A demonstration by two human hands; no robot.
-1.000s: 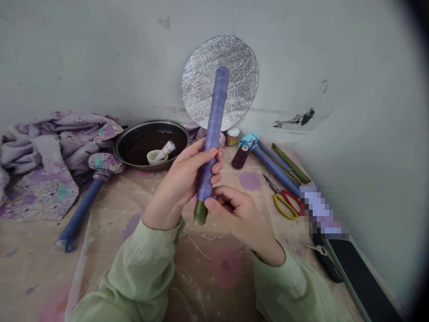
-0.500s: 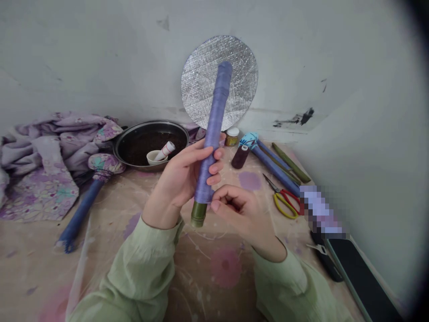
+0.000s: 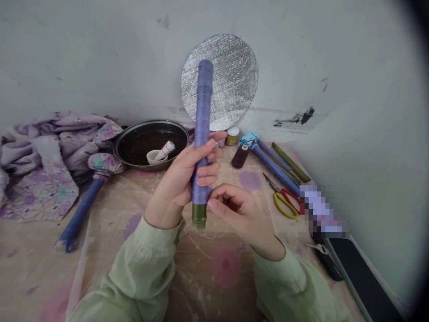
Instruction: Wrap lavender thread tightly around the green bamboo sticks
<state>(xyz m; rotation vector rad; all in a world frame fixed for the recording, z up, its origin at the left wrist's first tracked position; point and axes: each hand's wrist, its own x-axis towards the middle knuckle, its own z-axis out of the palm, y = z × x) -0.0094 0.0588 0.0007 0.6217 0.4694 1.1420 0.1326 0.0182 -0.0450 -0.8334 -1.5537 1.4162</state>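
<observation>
My left hand is closed around a bamboo stick wrapped in purple ribbon, held nearly upright above the table. Bare green bamboo shows below the wrap at its lower end. Beside that lower edge, the thumb and forefinger of my right hand pinch together on the ribbon's end; little of it shows between them. Behind the stick, a round silver foil mat leans against the wall.
Left lie floral cloth and a purple-handled, cloth-headed stick. A dark pan holds a small white cup. To the right are a dark thread spool, scissors, more sticks and a phone.
The stick's top has swung left and the stick now stands more upright, turning in my left hand. My left thumb has shifted slightly up it. My right hand stays pinched near the lower edge.
</observation>
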